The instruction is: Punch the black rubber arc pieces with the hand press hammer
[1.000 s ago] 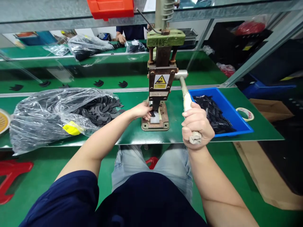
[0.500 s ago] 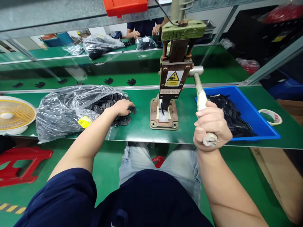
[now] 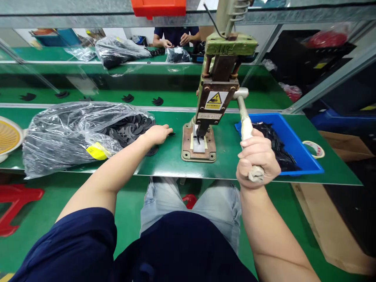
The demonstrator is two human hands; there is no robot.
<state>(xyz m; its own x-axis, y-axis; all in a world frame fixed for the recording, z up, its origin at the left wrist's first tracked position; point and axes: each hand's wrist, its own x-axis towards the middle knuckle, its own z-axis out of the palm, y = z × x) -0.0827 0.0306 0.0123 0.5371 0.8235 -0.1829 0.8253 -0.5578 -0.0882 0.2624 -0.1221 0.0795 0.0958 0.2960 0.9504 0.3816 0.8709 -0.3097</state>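
Observation:
My left hand (image 3: 159,134) is closed on a small black part (image 3: 172,134), whose tip sticks out past the fingers. It hovers between a clear plastic bag (image 3: 58,133) full of black curved pieces (image 3: 129,127) and the hand press (image 3: 213,102). My right hand (image 3: 258,158) is wrapped round the press's lever (image 3: 246,125), which is covered in pale tape. Under the ram, a small black curved piece (image 3: 198,140) shows above the metal plate (image 3: 199,147) on the press base.
A blue tray (image 3: 311,169) of thin black strips stands right of the press, beside a tape roll (image 3: 314,149). Black pieces (image 3: 158,101) lie spaced along the strip behind. A fan (image 3: 10,137) sits at left. Across the bench, a co-worker's hands (image 3: 185,39) are busy near bags.
My left hand has left the loose pieces at the bag's mouth and moved right toward the press with a black part. My right hand keeps its grip on the lever. The view has shifted slightly.

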